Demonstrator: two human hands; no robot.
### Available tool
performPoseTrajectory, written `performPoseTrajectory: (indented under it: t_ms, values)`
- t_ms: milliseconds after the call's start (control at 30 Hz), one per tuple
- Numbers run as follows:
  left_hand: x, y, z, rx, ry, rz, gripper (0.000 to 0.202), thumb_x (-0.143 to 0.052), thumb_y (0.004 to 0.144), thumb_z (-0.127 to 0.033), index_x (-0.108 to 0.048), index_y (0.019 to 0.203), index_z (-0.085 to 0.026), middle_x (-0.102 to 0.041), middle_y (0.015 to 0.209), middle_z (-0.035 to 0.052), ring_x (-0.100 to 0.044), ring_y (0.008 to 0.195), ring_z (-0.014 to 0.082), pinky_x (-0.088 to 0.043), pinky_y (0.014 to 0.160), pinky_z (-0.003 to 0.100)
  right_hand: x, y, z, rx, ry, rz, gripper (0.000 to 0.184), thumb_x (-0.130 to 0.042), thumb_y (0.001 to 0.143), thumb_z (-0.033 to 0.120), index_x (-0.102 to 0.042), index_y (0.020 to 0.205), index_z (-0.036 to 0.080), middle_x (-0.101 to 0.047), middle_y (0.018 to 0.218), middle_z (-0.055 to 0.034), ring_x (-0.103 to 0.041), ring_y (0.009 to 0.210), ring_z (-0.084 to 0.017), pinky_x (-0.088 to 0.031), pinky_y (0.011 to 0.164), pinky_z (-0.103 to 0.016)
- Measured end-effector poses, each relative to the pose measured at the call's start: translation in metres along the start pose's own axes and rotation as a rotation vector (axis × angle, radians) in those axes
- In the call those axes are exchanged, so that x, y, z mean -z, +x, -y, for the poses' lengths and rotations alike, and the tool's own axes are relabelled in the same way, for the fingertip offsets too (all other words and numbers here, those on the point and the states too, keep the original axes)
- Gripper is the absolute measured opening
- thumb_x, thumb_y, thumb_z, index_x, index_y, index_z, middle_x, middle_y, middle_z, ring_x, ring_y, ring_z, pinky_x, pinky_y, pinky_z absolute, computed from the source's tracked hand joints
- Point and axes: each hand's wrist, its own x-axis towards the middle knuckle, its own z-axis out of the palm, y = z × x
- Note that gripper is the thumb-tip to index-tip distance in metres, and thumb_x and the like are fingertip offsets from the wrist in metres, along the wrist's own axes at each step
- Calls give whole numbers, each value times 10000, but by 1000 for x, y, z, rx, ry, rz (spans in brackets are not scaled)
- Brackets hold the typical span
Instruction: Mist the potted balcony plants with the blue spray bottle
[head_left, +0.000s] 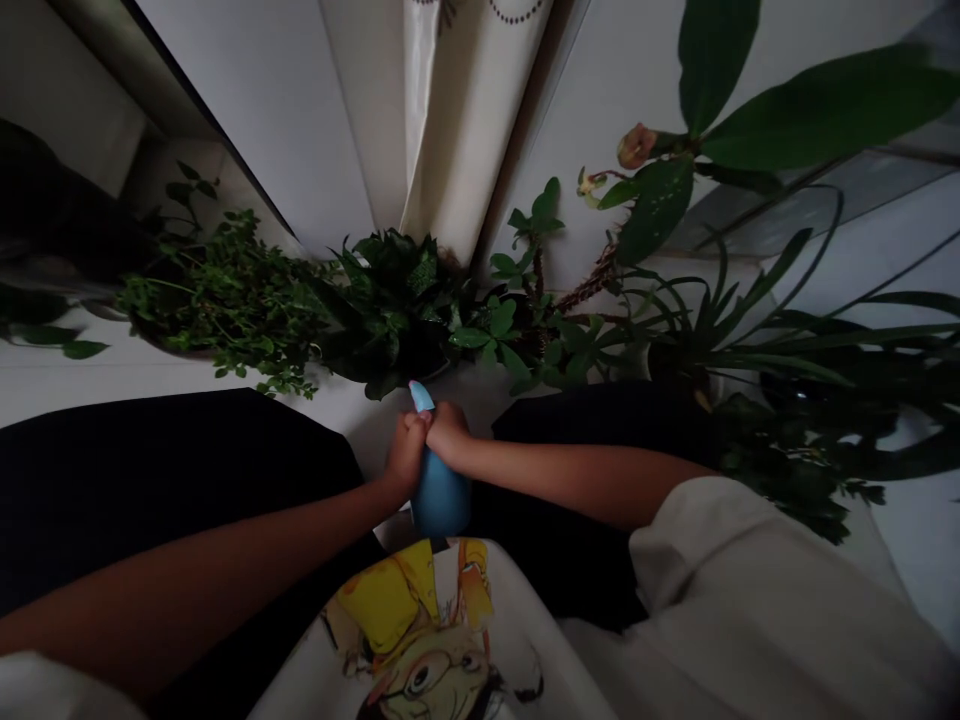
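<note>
Low between my knees is a blue spray bottle (441, 500), its light blue head with a pink tip pointing away from me toward the plants. My left hand (406, 452) is closed around the left side of its neck. From the right, my right hand (448, 436) wraps the neck and upper part, its fingers meeting those of the left. Whether a finger is on the trigger is hidden. Just beyond the nozzle, a dark-leaved potted plant (394, 305) stands closest to the bottle.
A bushy small-leaved plant (240, 290) is to the left. Right of centre rises a thorny-stemmed plant (596, 275) with broad leaves, then a long-leaved plant (712, 320). Behind hangs a cream curtain (465, 130). My dark-clad knees flank the bottle.
</note>
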Motion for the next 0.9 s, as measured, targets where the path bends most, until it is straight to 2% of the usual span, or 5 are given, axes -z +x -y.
performPoseTrajectory:
  t_ms: [267,467,600,700,900]
  values:
    - [-15,15,-14,40,-45,96,260,-506,867,-394,-542,996,-170,-641,1029,103,-604,1101,269,-459,999,412,8,16,-9,-34,78,-26,203,-603,836,290,-704,750,136,-659,707,-67,-633,721,-191,-422,599,-258]
    - [-8,5,-22,-38,-154,440,954,-719,730,-587,-309,1514,-229,-357,1592,131,-323,1466,331,-336,1169,445,43,27,-13,106,217,-87,193,-631,807,334,-670,927,189,-676,829,-17,-655,778,-177,-513,694,-274]
    - [9,-15,-2,182,-26,669,1191,-864,605,-545,-233,1568,-242,-357,1593,172,-395,1413,406,-376,1132,514,47,29,-29,131,518,-142,367,-691,775,449,-606,1039,209,-668,953,-39,-674,793,-179,-566,707,-315]
    - [14,-22,4,395,11,612,1174,-874,593,-542,-251,1548,-263,-495,1486,184,-570,1247,396,-519,956,494,37,26,-37,153,586,-58,460,-743,735,485,-590,1066,204,-662,1036,-55,-679,809,-176,-574,751,-333]
    - [13,-27,-4,614,-180,592,1136,-914,559,-486,-305,1496,-283,-536,1457,174,-632,1188,363,-573,850,427,39,29,-35,149,517,320,592,-869,634,414,-608,1119,196,-667,1160,-78,-663,1018,-221,-530,945,-381]
